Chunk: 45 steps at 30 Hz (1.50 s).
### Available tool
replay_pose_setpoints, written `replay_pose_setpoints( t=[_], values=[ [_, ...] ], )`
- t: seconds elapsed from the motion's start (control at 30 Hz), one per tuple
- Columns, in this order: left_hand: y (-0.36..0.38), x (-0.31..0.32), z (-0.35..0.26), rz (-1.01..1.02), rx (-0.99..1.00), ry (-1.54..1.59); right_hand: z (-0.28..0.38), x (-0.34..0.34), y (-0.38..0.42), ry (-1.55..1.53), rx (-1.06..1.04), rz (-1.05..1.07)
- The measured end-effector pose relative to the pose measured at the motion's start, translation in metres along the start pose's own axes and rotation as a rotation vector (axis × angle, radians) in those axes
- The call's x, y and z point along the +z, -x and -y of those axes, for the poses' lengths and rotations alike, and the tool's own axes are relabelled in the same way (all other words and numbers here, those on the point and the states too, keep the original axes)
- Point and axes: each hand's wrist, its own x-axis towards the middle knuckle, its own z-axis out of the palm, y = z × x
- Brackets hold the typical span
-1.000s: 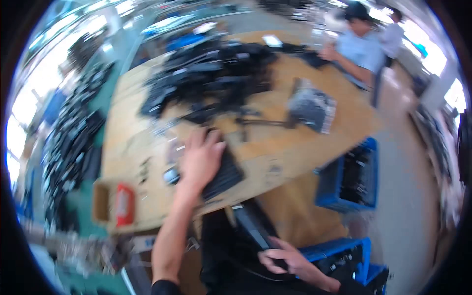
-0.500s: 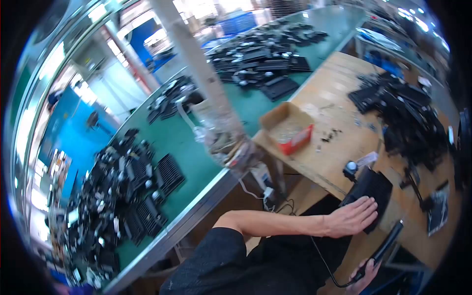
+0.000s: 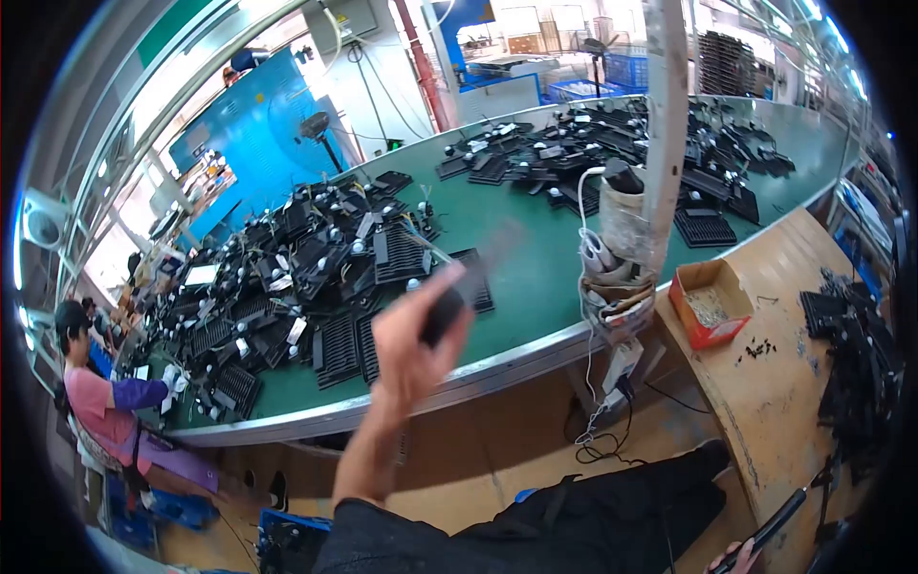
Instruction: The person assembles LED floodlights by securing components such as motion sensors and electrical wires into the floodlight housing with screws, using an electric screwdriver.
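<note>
My left hand [image 3: 406,340], raised over the front edge of the green work surface [image 3: 540,277], is closed around a black part [image 3: 445,314]. The far end of that part is smeared by motion, so its exact kind cannot be told. Behind it lies a black ribbed panel [image 3: 475,279]. Low at the right, my right hand [image 3: 734,560] grips a black electric screwdriver [image 3: 779,517], whose tip points up and right beside the wooden table [image 3: 765,407]. The bottom edge of the view cuts off part of this hand.
Heaps of black ribbed units [image 3: 296,258] cover much of the green surface. A post [image 3: 666,124] with cables stands at its front edge. On the wooden table are a red-sided box [image 3: 712,330] of small parts and dark parts [image 3: 856,373]. A co-worker [image 3: 100,392] is at left.
My left hand has left the black part's spot at the wooden table and swung left over the green surface, holding a black part. The view has turned left. My right hand keeps the screwdriver.
</note>
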Motion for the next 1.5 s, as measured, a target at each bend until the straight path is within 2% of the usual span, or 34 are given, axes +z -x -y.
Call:
replay_pose_setpoints(
  t=[0.07,0.13,0.2,0.23,0.27,0.3,0.33,0.37,0.4,0.47,0.53,0.6,0.63,0.67,0.73,0.77,0.8,0.83,0.9,0.97,1.0,1.07,1.13,1.27,1.33,1.37,1.4,1.47,1.5],
  values=[
    [-0.026,-0.001,0.072,-0.098,0.100,-0.263,-0.002,-0.008,-0.012,0.001,-0.003,-0.016],
    [-0.051,-0.006,0.156,-0.086,0.171,-0.544,-0.008,-0.024,-0.033,0.013,0.048,0.144],
    [-0.059,-0.016,0.242,-0.046,0.194,-0.691,-0.029,-0.055,-0.071,-0.283,0.239,0.451],
    [-0.060,-0.021,0.261,0.028,0.157,-0.767,-0.024,-0.032,-0.047,-0.172,0.159,0.211],
    [-0.057,-0.018,0.284,0.021,0.098,-0.752,-0.018,-0.006,-0.030,-0.056,0.090,-0.045],
    [-0.052,-0.017,0.320,-0.015,0.170,-0.788,-0.018,-0.004,-0.024,-0.066,0.026,-0.056],
    [-0.040,-0.019,0.370,0.020,0.116,-0.861,-0.018,-0.001,-0.023,-0.071,-0.035,-0.046],
    [-0.030,-0.024,0.391,0.082,0.036,-0.957,-0.012,0.001,-0.022,-0.068,-0.041,-0.098],
    [-0.018,-0.030,0.422,0.128,0.020,-1.042,-0.008,0.006,-0.023,-0.068,-0.035,-0.061],
    [-0.002,-0.042,0.457,0.207,-0.153,-1.155,-0.003,0.012,-0.018,-0.069,-0.038,-0.053],
    [-0.020,-0.046,0.469,0.396,-0.706,-1.031,0.000,0.017,-0.020,-0.069,-0.044,-0.033],
    [-0.023,-0.061,0.506,0.491,-0.748,-0.892,0.004,0.023,-0.022,-0.070,-0.041,-0.024],
    [-0.037,-0.057,0.484,0.454,-0.849,-0.844,0.004,0.025,-0.024,-0.056,-0.047,-0.010],
    [-0.036,-0.056,0.519,0.290,-0.727,-0.793,0.003,0.026,-0.026,-0.046,-0.061,0.006],
    [-0.059,-0.035,0.469,0.093,-0.496,-0.683,0.006,0.028,-0.030,-0.069,-0.090,0.000],
    [-0.053,-0.024,0.416,0.098,-0.483,-0.670,0.010,0.031,-0.032,-0.003,-0.124,-0.001],
    [-0.068,0.011,0.315,-0.117,-0.382,-0.223,0.014,0.031,-0.036,0.068,-0.153,0.001],
    [-0.069,0.042,0.196,-0.119,-0.366,0.042,0.015,0.030,-0.042,0.079,-0.148,-0.007],
    [-0.036,0.099,0.019,0.070,-0.241,0.170,0.018,0.029,-0.057,0.100,-0.178,-0.028],
    [0.003,0.156,-0.094,0.359,-0.063,0.217,0.024,0.023,-0.075,0.112,-0.195,-0.017],
    [0.024,0.193,-0.116,0.562,-0.194,0.340,0.028,0.021,-0.083,0.114,-0.194,-0.028],
    [0.030,0.267,-0.139,0.734,-0.550,0.555,0.038,0.019,-0.097,0.160,-0.251,-0.042],
    [0.006,0.320,-0.148,0.763,-0.774,0.509,0.045,0.013,-0.110,0.159,-0.266,-0.065],
    [-0.015,0.392,-0.141,0.718,-0.799,0.319,0.035,0.002,-0.133,0.154,-0.279,-0.049],
    [-0.014,0.415,-0.120,0.806,-0.778,0.457,0.042,0.005,-0.131,0.124,-0.201,-0.073],
    [-0.017,0.423,-0.113,0.767,-0.567,0.316,0.042,0.004,-0.130,0.117,-0.187,-0.060],
    [-0.022,0.427,-0.113,0.759,-0.573,0.293,0.041,0.002,-0.130,0.136,-0.197,-0.056],
    [-0.023,0.438,-0.122,0.556,-0.359,0.208,0.037,0.004,-0.132,0.147,-0.196,-0.031],
    [-0.025,0.438,-0.132,0.558,-0.365,0.190,0.035,0.005,-0.132,0.162,-0.200,-0.038]
  ],
)
